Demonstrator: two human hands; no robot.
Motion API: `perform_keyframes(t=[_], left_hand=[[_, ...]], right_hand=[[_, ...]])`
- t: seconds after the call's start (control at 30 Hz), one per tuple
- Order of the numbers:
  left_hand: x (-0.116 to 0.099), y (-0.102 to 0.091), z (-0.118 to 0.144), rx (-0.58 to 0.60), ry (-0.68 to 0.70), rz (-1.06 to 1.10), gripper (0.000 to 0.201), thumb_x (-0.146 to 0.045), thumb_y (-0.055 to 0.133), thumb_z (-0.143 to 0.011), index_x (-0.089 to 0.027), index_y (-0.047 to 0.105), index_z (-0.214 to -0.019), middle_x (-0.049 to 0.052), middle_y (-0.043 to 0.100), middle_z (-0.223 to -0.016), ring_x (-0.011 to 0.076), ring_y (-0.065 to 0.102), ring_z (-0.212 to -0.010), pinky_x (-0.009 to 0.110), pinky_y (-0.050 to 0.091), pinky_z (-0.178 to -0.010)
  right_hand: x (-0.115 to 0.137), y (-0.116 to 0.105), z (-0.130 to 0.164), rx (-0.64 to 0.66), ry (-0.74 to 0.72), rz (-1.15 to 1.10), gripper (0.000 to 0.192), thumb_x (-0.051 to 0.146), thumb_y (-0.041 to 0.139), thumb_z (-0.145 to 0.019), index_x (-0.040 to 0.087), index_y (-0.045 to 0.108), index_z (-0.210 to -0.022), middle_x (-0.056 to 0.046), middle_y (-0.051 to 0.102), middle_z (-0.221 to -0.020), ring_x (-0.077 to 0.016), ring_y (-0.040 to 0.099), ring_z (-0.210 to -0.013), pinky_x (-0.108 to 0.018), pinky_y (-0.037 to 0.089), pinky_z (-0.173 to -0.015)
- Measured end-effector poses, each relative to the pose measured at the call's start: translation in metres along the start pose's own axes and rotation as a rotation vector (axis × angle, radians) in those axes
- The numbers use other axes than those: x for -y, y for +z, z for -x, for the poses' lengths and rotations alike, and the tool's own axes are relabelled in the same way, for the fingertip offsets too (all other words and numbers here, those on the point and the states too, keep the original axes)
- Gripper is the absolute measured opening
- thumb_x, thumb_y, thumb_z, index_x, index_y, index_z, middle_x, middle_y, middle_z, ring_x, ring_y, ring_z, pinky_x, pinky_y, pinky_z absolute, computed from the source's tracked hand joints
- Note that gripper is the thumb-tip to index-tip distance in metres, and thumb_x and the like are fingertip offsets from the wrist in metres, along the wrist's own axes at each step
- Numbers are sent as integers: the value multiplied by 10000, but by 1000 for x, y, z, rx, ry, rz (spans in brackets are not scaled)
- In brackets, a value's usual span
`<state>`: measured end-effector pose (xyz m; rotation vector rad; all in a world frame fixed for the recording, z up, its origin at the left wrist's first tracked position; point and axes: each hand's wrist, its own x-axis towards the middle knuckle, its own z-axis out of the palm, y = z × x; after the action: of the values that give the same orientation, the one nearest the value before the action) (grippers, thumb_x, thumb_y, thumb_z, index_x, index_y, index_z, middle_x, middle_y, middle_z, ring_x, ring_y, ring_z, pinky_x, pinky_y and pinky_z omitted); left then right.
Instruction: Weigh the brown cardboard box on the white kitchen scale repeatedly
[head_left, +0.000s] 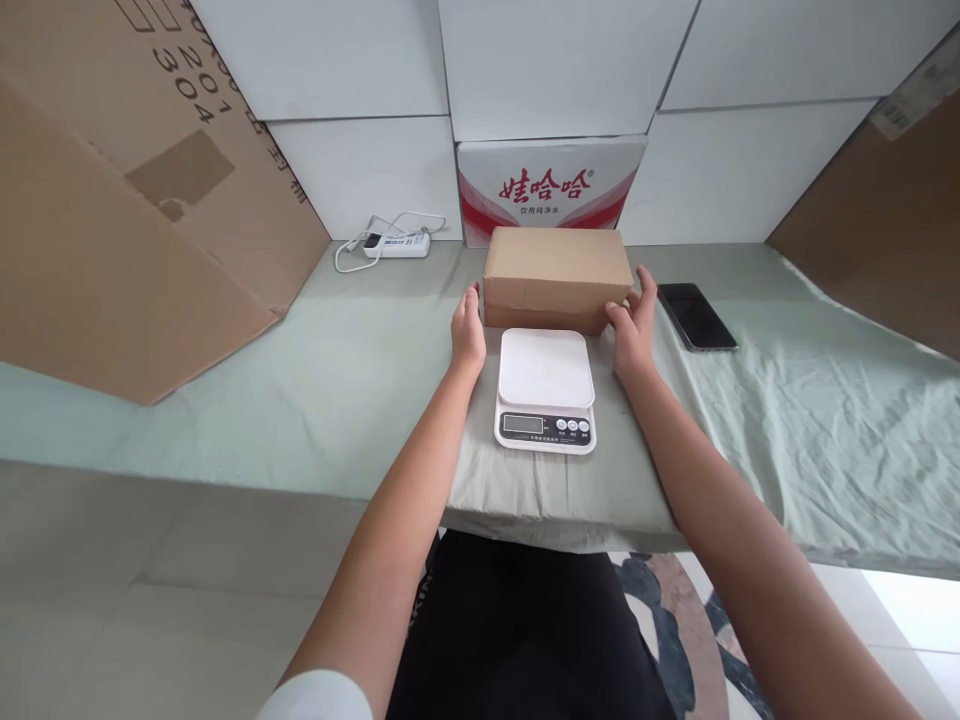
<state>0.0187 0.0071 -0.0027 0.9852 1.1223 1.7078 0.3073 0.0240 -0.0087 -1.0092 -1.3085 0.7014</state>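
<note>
- White foam-like panels line the far wall, and a pale green cloth (337, 400) covers the table, wrinkled most toward the right.
- Brown cardboard box (556, 276) sits on the cloth at the middle, just beyond a white kitchen scale (545, 388); the box's near face looks to be touching or just short of the scale's far edge, I cannot tell which.
- Left hand (468, 333) lies flat against the box's left end with the fingers straight, pressing rather than wrapping.
- Right hand (634, 322) cups the right near corner, thumb on the front face, fingers up the side.
- Risk: the hold is only a squeeze between two palms, so the smooth cardboard could slip down if pressure eases on either side.
- Risk: the scale's platform is narrower than the box, so a box set off-centre could tip or overhang.
- Risk: dragging the box could ruck the loose cloth and nudge the scale.
- A black phone (696, 316) lies just right of the right hand, where an elbow or the box could knock it.
- At the far left a white power strip (397, 244) rests well apart; a printed water carton (551, 185) stands behind the box.
</note>
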Motion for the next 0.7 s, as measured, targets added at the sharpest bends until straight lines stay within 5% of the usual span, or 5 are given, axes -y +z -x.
perform_keyframes(t=[0.33,0.6,0.7], left_hand=[[-1,6,1,46,50,-2,881,-951,555,-1000,-239,786,-1465,157,734,-1683,366,587,-1698,487,474,-1419],[5,7,1,54,37,-67,871,-1007,571,-947,-264,814,-1331,131,798,-1575,420,628,-1653,620,463,-1425],[9,7,-3,89,143,-100,864,-1002,529,-969,-266,814,-1321,147,818,-1522,430,660,-1616,636,494,-1391]], right_hand=[[-1,2,2,22,-71,30,942,748,753,-874,412,408,-1683,-131,657,-1603,-441,654,-1487,-798,548,-1234],[10,6,7,8,-85,70,907,634,729,-868,352,440,-1680,-133,619,-1703,-431,555,-1646,-734,455,-1388],[13,9,6,-9,-80,57,921,635,731,-857,355,444,-1686,-121,579,-1755,-425,494,-1708,-726,398,-1439]])
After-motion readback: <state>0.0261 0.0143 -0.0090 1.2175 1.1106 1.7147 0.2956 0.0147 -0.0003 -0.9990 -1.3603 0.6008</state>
